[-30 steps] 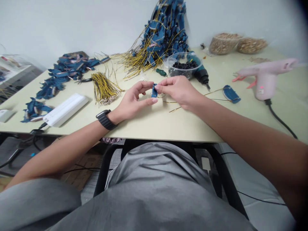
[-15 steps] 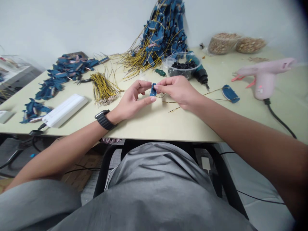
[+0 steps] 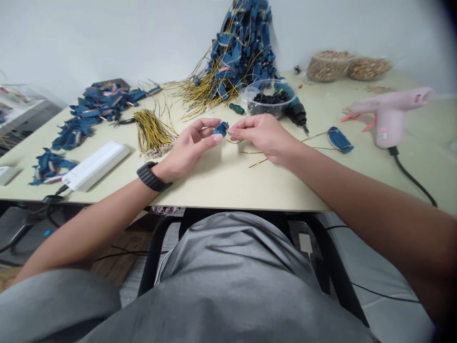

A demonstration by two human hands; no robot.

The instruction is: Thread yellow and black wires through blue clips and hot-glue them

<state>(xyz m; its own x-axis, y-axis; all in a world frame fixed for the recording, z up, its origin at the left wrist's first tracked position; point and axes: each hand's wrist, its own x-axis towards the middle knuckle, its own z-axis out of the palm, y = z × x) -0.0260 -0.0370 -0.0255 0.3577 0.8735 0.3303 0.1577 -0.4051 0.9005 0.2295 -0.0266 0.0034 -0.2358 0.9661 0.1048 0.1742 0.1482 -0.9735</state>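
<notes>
Across the middle of the frame, a pale yellow-green surface (image 3: 250,186) carries everything being handled. At the top centre rises a tall pile of blue pieces (image 3: 241,52), with yellow and black wires spilling from its lower left side. On the right is a pink glue gun (image 3: 392,112), its black cord running toward the lower right. A lower heap of blue pieces (image 3: 98,105) spreads across the upper left, and a long white block (image 3: 97,166) lies in front of it.

Near the centre, the two bare hands face each other above the surface. The right hand (image 3: 269,138) has its thumb and fingertips pinched together at a thin wire (image 3: 233,142). The left hand (image 3: 187,150), with a black band at its wrist, has its grip closed on a small blue piece (image 3: 221,129). That piece lies between the left thumb and fingers, at their tips, and pokes out toward the right hand's fingertips, which are just beside it.

Behind the right hand sits a clear bowl (image 3: 266,113) of small black parts. Left of the left hand lies a bundle of yellow and black wires (image 3: 152,131). Right of the right hand, a flat blue piece (image 3: 340,139) rests on the surface, thin leads reaching from it toward the right wrist.
</notes>
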